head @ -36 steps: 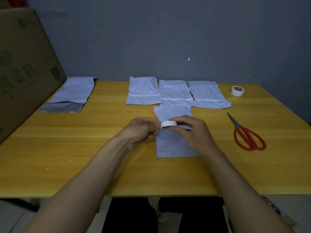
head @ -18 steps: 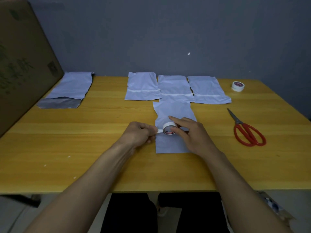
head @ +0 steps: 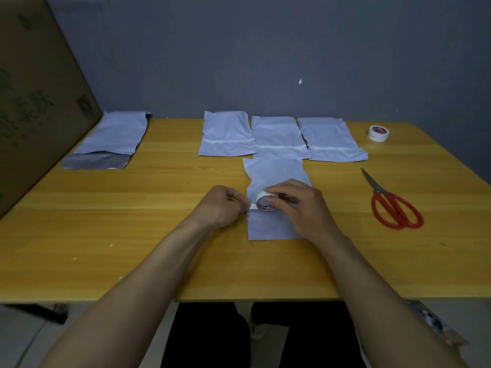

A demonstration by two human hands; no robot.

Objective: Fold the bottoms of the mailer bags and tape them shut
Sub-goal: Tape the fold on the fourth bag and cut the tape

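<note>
Right hand point(head: 300, 208) grips the round white tape roll point(head: 265, 203) over a crinkled mailer bag point(head: 273, 224); left hand point(head: 223, 208) pinches its free end.

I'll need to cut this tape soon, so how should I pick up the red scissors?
Grip the scissors by the red loops, reaching from the near right side: they lie flat and closed, loops toward you, blades pointing away and left.

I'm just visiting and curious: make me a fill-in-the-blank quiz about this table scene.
The right hand holds a ____ roll above a mailer bag.
The scissors have ____ handles.
The back row holds ____ taped bags.
Missing words: tape, red, three.
</note>
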